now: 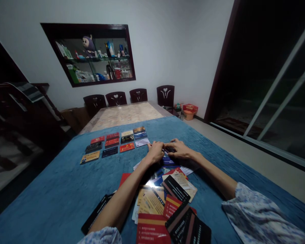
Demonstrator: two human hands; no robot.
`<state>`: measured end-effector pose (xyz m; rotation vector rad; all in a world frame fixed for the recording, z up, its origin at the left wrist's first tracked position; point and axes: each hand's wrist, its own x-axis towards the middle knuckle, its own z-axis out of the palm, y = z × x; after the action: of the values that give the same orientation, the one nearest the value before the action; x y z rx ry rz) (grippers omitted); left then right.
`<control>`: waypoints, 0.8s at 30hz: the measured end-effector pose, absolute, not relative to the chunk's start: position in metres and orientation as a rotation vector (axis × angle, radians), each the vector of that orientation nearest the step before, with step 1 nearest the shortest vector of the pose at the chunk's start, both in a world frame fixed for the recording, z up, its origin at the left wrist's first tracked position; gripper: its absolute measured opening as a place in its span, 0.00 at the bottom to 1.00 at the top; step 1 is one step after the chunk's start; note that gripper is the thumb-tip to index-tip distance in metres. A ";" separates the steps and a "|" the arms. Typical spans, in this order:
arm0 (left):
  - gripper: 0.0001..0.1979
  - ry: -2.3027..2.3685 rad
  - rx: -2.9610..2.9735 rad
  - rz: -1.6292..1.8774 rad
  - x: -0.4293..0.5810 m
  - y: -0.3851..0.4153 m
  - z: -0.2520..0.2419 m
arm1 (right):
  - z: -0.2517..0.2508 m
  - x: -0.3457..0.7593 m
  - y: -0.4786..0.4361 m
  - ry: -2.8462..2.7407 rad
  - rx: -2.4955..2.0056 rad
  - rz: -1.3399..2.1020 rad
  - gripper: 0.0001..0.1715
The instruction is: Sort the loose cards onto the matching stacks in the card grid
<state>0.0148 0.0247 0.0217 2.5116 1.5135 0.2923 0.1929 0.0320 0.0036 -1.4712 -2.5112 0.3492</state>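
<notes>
My left hand (156, 152) is closed at the far end of a loose pile of plastic cards, its fingers pressed together and pointing down. Close beside it, my right hand (179, 149) curls inward, fingertips almost meeting the left ones. A blue card (169, 162) shows below and between them; whatever sits inside the fingers is hidden. Nearer to me the pile spreads out: a black card (176, 188), a gold card (151, 200), a red card (152, 228) and several others overlap. Part of the pile is covered by my left forearm.
Left of my hands, several cards stand sorted in rows, among them an orange-red card (127, 147), a dark card (109, 152) and a yellow card (90, 157). A blue cloth (61, 183) covers the near table. Beyond are the bare tabletop (132, 113) and chairs (165, 96).
</notes>
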 end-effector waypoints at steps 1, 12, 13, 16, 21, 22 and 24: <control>0.19 1.535 2.518 0.299 0.013 0.026 0.021 | 0.003 0.192 0.034 -2.525 -1.448 0.369 0.31; 0.26 1.409 2.604 0.243 -0.002 0.042 0.008 | 0.009 0.200 0.034 -2.503 -1.455 0.098 0.20; 0.27 1.381 2.615 0.236 -0.002 0.043 0.007 | 0.011 0.201 0.032 -2.520 -1.468 0.077 0.19; 0.25 1.316 2.654 0.221 -0.004 0.045 0.003 | 0.019 0.200 0.027 -2.587 -1.499 0.060 0.20; 0.19 1.328 2.694 0.195 -0.004 0.045 0.001 | 0.024 0.197 0.023 -2.636 -1.594 0.068 0.24; 0.17 1.334 2.700 0.198 -0.004 0.044 0.002 | 0.024 0.197 0.023 -2.632 -1.612 0.068 0.24; 0.15 1.342 2.710 0.202 -0.004 0.043 0.003 | 0.024 0.196 0.023 -2.621 -1.627 0.065 0.22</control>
<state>-0.0035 0.0434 0.0030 2.7099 1.3423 0.2024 0.1960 0.0228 0.0242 -1.6270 -2.6211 0.0650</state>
